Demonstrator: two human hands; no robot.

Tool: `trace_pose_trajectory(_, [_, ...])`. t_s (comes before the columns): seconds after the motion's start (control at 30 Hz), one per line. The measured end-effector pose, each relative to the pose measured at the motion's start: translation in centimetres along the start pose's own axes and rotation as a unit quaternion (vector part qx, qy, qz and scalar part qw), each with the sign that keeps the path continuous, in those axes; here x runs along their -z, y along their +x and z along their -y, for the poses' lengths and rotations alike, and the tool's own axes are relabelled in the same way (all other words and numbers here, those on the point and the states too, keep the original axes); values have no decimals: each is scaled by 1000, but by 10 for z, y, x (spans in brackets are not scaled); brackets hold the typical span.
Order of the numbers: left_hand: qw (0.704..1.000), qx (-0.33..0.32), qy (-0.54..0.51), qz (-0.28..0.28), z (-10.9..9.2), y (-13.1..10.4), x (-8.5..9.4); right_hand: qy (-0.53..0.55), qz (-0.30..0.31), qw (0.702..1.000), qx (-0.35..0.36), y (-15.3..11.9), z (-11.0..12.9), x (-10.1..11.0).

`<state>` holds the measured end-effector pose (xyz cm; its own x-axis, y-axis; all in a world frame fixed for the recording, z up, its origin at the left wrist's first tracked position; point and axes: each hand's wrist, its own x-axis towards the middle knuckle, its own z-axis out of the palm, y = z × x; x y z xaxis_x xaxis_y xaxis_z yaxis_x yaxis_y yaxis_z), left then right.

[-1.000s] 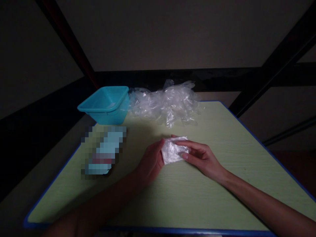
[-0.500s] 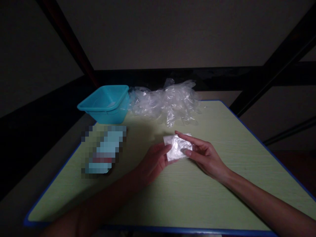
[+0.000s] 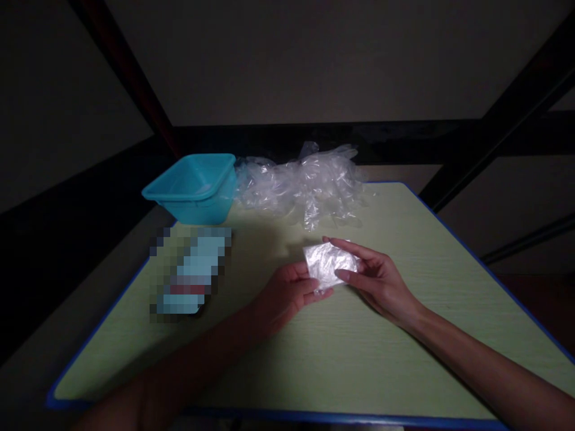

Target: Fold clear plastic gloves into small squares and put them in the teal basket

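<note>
Folded plastic sits between the left hand and the right hand, thumbs and fingers pinching its two sides.

Your folded plastic packet shines silvery white; the heaped plastic gloves are colourless and see-through with white glints. You have a turquoise basin and a pale yellow-green tabletop with fine grain lines and blue edging.
</note>
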<state>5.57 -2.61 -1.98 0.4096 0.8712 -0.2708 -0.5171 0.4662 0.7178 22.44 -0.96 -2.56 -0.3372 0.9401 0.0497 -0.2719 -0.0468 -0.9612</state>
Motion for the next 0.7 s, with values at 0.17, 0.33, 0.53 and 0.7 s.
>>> trace_pose_trajectory(0.17, [1000,-3,2,-10,0,-1,-1,-5,6,1000,4,0,-1,1])
trace_pose_trajectory(0.33, [1000,-6,16,-14,1,-1,-1,-6,3,1000,5,0,0,0])
trace_pose_trajectory(0.53, [999,-11,19,-34,0,0,-1,-8,-1,1000,5,0,1,0])
trace_pose_trajectory(0.7, [998,-13,19,-50,-1,0,-2,0,6,1000,0,0,1,0])
